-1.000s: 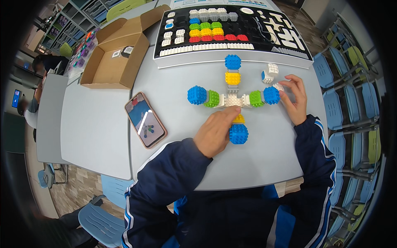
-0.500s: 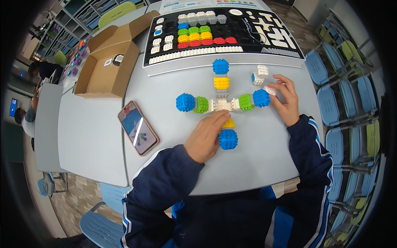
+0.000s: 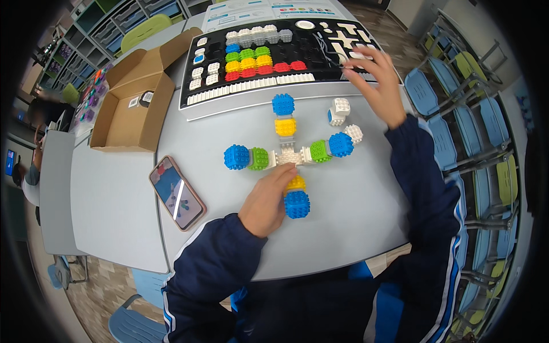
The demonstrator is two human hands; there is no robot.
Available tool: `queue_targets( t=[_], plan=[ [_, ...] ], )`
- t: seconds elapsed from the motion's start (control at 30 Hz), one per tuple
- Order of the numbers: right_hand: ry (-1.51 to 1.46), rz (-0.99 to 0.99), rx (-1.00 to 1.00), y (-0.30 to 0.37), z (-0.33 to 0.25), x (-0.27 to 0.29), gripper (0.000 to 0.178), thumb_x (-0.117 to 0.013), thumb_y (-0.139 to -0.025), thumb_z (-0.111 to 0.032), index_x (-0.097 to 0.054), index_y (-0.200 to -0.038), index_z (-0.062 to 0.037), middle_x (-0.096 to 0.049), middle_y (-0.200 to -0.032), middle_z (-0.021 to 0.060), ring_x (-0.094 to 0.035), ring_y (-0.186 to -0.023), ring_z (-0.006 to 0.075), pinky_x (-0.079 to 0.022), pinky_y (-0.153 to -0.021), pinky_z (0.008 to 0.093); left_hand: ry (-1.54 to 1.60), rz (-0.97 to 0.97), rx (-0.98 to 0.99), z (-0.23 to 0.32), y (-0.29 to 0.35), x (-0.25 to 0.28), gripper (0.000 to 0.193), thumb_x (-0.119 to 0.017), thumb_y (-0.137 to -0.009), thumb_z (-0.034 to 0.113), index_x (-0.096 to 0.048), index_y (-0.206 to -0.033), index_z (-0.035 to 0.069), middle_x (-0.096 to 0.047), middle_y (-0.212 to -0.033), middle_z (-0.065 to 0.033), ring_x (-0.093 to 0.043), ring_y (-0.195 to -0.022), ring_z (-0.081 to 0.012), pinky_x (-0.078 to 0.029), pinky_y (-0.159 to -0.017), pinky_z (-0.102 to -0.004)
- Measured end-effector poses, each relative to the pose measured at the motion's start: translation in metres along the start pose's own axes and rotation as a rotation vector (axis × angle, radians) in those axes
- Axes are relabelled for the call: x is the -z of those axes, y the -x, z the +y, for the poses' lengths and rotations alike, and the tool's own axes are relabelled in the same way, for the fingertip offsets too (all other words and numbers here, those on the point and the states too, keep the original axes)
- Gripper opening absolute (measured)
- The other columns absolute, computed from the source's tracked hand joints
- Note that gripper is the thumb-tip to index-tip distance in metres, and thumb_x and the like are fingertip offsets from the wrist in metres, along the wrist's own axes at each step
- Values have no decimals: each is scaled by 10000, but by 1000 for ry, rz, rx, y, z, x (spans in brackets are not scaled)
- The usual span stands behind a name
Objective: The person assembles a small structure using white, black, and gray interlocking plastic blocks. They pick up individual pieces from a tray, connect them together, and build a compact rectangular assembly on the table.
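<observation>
Cross-shaped block build sits mid-frame, left hand loosely touching near its hub; I'd press lightly there. Right hand dips over the kit tray, upper right, can't tell if it's pinching anything. Tray's got coloured blocks; cardboard box, upper left, holds something small and dark.

Grey table, phone, block cross, tray

Knobbly plastic cross, smooth table
</observation>
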State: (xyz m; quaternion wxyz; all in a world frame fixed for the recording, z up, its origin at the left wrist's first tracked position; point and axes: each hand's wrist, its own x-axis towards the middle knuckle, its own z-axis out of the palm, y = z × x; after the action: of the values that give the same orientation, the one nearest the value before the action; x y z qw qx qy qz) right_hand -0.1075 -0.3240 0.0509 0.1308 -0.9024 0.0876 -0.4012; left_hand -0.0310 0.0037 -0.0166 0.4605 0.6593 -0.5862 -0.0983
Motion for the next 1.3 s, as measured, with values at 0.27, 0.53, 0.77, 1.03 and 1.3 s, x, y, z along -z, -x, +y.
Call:
queue_targets(
  t=[0.27, 0.53, 0.77, 1.03, 1.3],
  plan=[
    [357, -482, -191, -66, 63, -73, 348, -821, -739, -300, -780, -1055, -161, -461, -1478, 207, -358, -1349, 412, -345, -1108, 507, -2, -5, -93, -6, -4, -1, 723, -555, -680, -187, -458, -1374, -8, -493, -1402, -215, -507, -1252, -412, -427, -1051, -433],
    [320, -371, -67, -55, 65, -82, 253, -759, -812, -190, -761, -1035, -71, -539, -1422, 123, -419, -1319, 352, -390, -1066, 466, -17, -35, -88, -7, -4, -3, 742, -563, -687, -192, -432, -1397, -17, -469, -1408, -217, -490, -1281, -409, -422, -1069, -440],
    [-39, -102, -12, -26, 23, -14, 275, -705, -876, -184, -703, -1104, -30, -637, -1291, 91, -587, -1176, 277, -466, -959, 347, -6, -46, -65, -10, -2, -3, 750, -566, -688, -190, -426, -1405, -17, -460, -1424, -221, -464, -1325, -402, -410, -1097, -439],
    [-88, -158, -229, 85, 12, 39, 285, -701, -886, -150, -678, -1136, -15, -657, -1259, 106, -632, -1107, 253, -493, -858, 316, 4, -58, -27, -8, -2, -5, 730, -568, -710, -177, -429, -1406, -10, -476, -1423, -223, -442, -1352, -396, -386, -1116, -444],
    [41, -422, -140, 83, 4, 41, 340, -709, -861, -129, -674, -1190, -48, -549, -1372, 145, -486, -1268, 352, -400, -1065, 413, 7, -48, -17, -6, -4, -3, 705, -580, -720, -168, -436, -1393, -13, -480, -1420, -229, -465, -1315, -418, -395, -1096, -448]
  ],
)
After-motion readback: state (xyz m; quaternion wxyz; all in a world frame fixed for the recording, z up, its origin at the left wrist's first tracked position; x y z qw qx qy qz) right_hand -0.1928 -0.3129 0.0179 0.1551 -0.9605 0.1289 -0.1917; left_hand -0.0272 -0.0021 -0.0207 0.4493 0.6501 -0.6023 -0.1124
